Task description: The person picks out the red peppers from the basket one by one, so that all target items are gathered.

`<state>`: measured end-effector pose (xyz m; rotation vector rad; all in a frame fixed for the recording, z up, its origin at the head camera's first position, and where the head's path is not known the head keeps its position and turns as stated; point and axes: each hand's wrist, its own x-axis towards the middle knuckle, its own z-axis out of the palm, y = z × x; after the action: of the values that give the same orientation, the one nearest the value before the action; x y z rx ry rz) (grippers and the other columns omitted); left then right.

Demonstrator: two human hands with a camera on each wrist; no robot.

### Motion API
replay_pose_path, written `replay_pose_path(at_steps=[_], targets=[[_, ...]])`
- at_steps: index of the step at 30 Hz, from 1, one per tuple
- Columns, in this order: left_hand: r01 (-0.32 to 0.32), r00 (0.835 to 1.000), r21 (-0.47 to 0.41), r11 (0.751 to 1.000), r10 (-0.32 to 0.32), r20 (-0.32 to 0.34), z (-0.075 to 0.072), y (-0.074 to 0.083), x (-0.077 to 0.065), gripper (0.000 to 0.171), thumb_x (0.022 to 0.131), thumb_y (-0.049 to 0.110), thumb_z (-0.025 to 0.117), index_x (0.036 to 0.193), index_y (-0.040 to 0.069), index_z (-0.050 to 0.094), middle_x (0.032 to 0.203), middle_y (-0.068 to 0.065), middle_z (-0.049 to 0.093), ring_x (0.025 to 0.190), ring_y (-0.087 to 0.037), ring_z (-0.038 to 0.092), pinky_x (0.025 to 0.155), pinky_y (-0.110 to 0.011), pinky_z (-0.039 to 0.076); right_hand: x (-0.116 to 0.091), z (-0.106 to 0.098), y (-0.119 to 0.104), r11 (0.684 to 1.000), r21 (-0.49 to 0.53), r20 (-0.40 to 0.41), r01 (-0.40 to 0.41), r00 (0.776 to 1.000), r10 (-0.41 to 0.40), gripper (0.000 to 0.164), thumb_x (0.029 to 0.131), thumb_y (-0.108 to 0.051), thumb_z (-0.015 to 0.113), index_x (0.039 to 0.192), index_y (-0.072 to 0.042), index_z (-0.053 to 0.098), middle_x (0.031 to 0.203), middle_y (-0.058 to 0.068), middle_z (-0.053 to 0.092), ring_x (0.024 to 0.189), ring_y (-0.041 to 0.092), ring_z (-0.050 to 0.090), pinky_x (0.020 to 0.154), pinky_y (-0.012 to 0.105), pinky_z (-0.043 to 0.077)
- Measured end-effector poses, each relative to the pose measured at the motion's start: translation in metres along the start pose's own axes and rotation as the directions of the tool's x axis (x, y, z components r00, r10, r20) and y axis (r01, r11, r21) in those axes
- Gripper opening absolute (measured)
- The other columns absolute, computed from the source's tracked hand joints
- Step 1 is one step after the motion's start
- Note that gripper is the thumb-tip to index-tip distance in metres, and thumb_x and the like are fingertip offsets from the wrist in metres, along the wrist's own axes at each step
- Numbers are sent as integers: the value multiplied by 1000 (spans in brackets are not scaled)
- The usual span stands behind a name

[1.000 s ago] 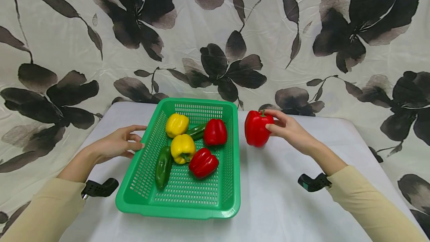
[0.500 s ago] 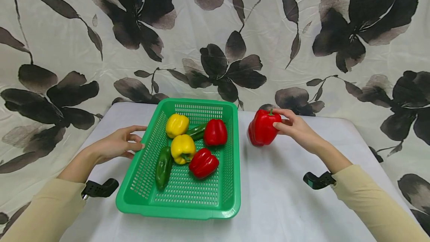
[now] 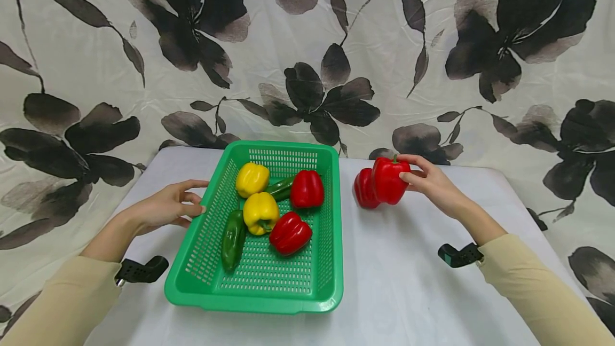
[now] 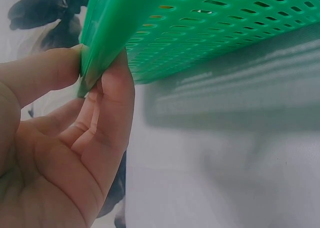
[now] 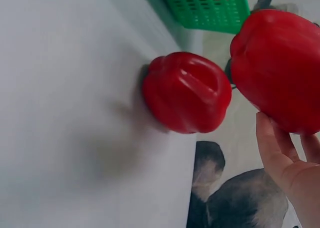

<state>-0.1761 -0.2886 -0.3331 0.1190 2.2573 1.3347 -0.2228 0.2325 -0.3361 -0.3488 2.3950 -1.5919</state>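
Observation:
The green basket stands on a white-covered table. My left hand pinches its left rim between thumb and fingers, plain in the left wrist view, where the thumb is on one side. My right hand holds a red bell pepper by its upper right side, stem up. Another red bell pepper rests on the table just left of it, partly hidden in the head view. The right wrist view shows the held bell pepper raised off the table, near the resting bell pepper.
Inside the basket lie two yellow bell peppers, two red bell peppers and two long green peppers. A floral cloth hangs behind the table. The basket's right rim faces the peppers on the table.
My right hand has moved right with its red bell pepper, uncovering the other red bell pepper that was hidden behind it. My left hand stays on the basket rim.

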Motion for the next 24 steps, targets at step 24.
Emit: replay_pose_path(at_steps=[24], targets=[[-7, 1000, 3, 1000, 7, 0, 1, 1, -2, 76, 89, 15, 58, 146, 2, 10, 102, -19, 52, 85, -27, 62, 77, -41, 56, 1, -21, 28, 998, -35, -102, -61, 993, 57, 60, 95, -30, 49, 143, -4, 25, 143, 20, 28, 121, 34, 40, 83, 23, 52]])
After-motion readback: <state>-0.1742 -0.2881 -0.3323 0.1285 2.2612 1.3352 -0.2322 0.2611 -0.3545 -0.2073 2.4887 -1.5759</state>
